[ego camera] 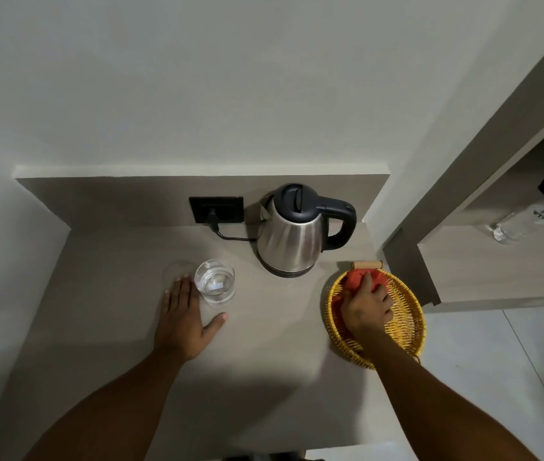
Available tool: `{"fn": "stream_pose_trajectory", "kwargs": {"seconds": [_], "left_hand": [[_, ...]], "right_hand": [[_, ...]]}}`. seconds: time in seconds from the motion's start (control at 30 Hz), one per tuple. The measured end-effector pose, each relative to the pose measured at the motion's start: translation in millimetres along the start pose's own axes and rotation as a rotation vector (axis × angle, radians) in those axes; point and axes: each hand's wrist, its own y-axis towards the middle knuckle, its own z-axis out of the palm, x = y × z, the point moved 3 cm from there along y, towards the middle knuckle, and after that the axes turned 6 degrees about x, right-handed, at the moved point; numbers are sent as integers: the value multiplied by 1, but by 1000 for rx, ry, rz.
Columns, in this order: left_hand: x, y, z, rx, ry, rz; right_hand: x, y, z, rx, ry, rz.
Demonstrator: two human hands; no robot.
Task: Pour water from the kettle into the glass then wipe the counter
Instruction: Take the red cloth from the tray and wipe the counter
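Observation:
A steel kettle (292,234) with a black lid and handle stands upright on its base at the back of the grey counter (264,344). A clear glass (214,281) holding water stands to its front left. My left hand (184,319) lies flat on the counter, fingers spread, right beside the glass with the thumb below it. My right hand (368,306) reaches into a yellow wicker basket (407,322) at the counter's right edge and closes on a red cloth (358,277) inside it.
A black wall socket (216,209) with the kettle's plug and cord sits on the backsplash left of the kettle. The basket overhangs the counter's right edge. A lower shelf (496,261) to the right holds a plastic bottle (510,227).

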Motion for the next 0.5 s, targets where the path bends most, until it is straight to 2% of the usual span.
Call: {"fn": "stream_pose_trajectory", "kwargs": {"seconds": [0.07,0.17,0.23,0.3,0.37,0.43,0.5], "left_hand": [[1,0,2,2,-12,-4],[3,0,4,-13,8,-2],[3,0,5,-12,32,-1],[4,-1,6,-25,44,4],[4,-1,7,-46,53,4],[4,-1,8,-42,64,-3],[5,-1,9,-23,61,-8]], "right_hand": [[3,0,-9,3,111,43],[0,-11,-29,-78,355,129],[4,-30,-34,-151,446,91],[22,-59,-25,-219,431,-41],[51,-89,-3,-214,347,-244],[79,-112,29,-116,236,-430],[100,-123,60,9,149,-534]]}}
